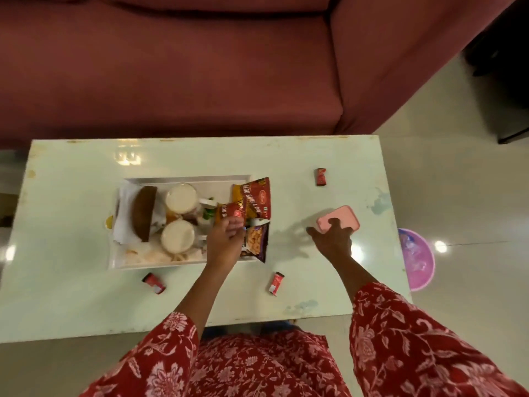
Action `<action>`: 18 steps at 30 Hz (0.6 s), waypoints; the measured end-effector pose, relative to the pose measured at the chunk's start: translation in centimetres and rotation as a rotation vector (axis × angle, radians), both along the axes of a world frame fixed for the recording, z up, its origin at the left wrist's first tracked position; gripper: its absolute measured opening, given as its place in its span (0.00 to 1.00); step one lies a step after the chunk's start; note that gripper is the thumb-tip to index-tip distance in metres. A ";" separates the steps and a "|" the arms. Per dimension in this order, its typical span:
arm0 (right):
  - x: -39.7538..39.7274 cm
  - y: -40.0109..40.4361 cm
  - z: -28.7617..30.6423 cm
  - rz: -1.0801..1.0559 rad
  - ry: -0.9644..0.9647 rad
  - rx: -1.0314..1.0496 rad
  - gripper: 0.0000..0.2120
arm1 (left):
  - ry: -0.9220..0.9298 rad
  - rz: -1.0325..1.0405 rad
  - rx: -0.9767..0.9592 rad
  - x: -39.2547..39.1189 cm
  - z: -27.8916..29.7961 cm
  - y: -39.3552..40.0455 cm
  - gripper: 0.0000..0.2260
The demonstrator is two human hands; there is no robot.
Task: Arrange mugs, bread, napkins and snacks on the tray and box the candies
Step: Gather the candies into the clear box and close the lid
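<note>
Our left hand (229,229) pinches a red snack packet (231,213) over the tray (189,179); lay it flat, we'd say. Right hand (333,239), fingers spread, presses the pink box (343,217).

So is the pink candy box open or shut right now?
Shut: the pink box shows only its smooth lid, flat on the table, right hand on it.
</note>
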State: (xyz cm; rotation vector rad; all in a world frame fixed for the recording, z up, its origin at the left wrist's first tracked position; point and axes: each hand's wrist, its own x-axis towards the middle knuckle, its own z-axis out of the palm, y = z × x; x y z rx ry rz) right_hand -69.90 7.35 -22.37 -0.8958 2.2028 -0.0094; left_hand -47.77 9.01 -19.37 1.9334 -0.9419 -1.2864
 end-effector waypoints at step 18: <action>-3.0 -0.7 -4.1 0.345 0.138 -0.060 0.20 | 0.179 0.180 0.230 -7.7 -1.1 7.2 0.06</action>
